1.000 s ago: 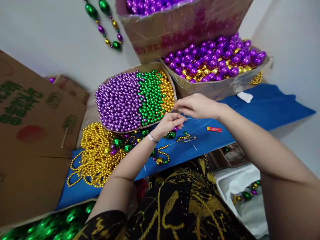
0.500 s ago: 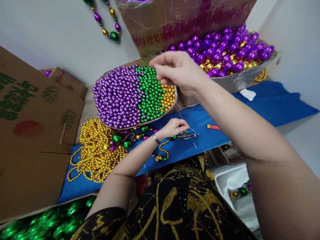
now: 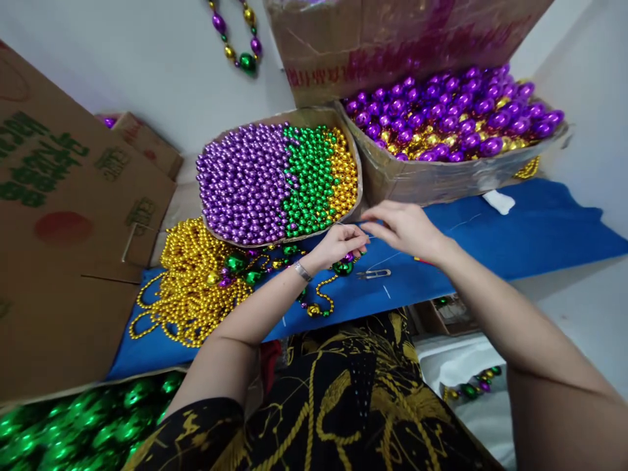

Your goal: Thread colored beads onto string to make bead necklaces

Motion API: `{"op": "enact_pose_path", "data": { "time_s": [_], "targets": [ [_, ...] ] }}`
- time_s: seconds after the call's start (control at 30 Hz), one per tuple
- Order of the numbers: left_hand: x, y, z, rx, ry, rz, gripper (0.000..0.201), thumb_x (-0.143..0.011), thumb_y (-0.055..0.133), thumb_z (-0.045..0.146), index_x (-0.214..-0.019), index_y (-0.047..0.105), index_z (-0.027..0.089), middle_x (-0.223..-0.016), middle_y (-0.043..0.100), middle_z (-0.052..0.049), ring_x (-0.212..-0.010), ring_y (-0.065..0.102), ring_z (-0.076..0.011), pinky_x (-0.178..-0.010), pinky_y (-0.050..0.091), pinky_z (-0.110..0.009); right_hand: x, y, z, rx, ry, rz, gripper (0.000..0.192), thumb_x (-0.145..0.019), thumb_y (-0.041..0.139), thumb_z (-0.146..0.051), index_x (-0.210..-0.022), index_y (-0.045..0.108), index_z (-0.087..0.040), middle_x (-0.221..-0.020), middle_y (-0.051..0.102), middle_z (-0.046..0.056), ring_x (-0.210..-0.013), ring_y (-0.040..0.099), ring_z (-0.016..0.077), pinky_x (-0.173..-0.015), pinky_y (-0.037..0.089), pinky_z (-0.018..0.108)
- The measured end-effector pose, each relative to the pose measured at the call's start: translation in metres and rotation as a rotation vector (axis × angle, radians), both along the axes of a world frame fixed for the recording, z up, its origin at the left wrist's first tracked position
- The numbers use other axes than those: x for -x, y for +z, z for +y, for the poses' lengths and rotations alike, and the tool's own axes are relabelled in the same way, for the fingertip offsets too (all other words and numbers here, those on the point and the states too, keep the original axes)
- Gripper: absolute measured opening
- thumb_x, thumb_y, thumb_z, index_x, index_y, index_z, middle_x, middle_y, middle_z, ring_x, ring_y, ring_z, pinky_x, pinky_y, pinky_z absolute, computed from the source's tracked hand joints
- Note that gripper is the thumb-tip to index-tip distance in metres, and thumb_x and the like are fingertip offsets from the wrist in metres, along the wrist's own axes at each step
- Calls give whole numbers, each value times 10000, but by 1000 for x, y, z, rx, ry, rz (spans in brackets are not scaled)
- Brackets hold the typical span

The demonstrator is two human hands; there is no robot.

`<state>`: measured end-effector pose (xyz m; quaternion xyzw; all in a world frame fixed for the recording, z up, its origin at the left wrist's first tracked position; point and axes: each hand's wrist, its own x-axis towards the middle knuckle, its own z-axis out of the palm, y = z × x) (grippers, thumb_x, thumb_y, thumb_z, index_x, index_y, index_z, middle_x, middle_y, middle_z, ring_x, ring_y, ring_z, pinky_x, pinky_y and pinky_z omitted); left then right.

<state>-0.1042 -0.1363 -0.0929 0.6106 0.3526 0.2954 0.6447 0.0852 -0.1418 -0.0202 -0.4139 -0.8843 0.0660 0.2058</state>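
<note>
Left hand (image 3: pixel 341 247) pinches thin, whitish thread (image 3: pixel 373 237); right hand (image 3: pixel 402 229) close beside, grip unclear.

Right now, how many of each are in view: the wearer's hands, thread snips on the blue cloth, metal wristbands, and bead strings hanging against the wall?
Hands: 2 (left hand, right hand)
Thread snips: 1
Metal wristband: 1
Hanging bead string: 1
Total: 5

Printed carton (image 3: pixel 63 261) stands left; white scrap (image 3: pixel 499 202), perhaps cloth, lies right.
</note>
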Motion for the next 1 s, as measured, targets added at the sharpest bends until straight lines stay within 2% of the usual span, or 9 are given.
{"op": "enact_pose_path", "data": {
  "time_s": [0.07,0.13,0.23,0.33,0.47,0.63,0.77,0.87,1.0],
  "targets": [
    [3,1,-1,20,13,-29,194,-831,670,325,-831,631,134,-724,677,-28,-574,592,-61,-575,486,-198,-13,-33,-7,32,-65,-33,296,-973,485,-402,-1026,680,-185,-915,686,61,-795,626,161,-695,444,276],
    [5,0,-1,44,29,-53,218,-809,693,346,-826,635,137,-742,688,-31,-568,585,-58,-565,479,-195,-13,-55,-17,7,-111,-36,340,-995,431,-405,-946,681,-181,-864,678,64,-744,607,157,-666,426,276],
    [9,0,-3,46,57,-75,264,-768,733,381,-833,663,134,-753,699,-36,-571,580,-61,-556,471,-195,-5,-68,-35,-13,-117,35,389,-1010,383,-405,-866,669,-184,-814,660,65,-717,583,152,-663,417,276],
    [15,4,-8,-34,62,-37,270,-761,745,383,-859,691,138,-713,688,-26,-577,572,-70,-549,462,-197,2,-71,-44,137,-79,238,336,-990,434,-426,-882,655,-197,-824,663,46,-733,587,143,-691,431,268],
    [21,15,-15,-364,42,104,165,-852,651,308,-910,698,161,-795,713,-39,-663,621,-95,-612,494,-223,9,-75,-33,475,-143,619,380,-991,385,-491,-1066,629,-209,-884,673,29,-679,564,121,-655,434,259],
    [25,15,-15,-948,106,266,171,-932,521,208,-947,691,191,-875,729,-55,-823,667,-139,-781,523,-308,20,-76,-18,873,-22,799,411,-877,549,-573,-960,627,-178,-713,642,13,-631,526,121,-584,384,245],
    [26,8,-15,-1069,161,342,194,-950,485,221,-963,679,204,-888,728,-57,-851,666,-158,-808,514,-337,21,-77,-18,1081,6,832,434,-803,618,-591,-932,605,-177,-707,644,21,-624,539,129,-546,352,240],
    [25,8,-18,-1014,156,354,195,-953,482,245,-949,666,181,-890,720,-74,-840,658,-163,-797,513,-331,17,-74,-23,863,-11,705,377,-882,535,-558,-888,596,-186,-767,659,38,-676,564,143,-612,398,264],
    [21,10,-18,-692,171,305,144,-911,540,251,-902,639,147,-789,698,-54,-680,613,-118,-663,491,-261,17,-67,-40,180,-238,341,312,-968,444,-418,-870,644,-199,-854,667,69,-788,575,172,-727,404,300]
  ]
}}
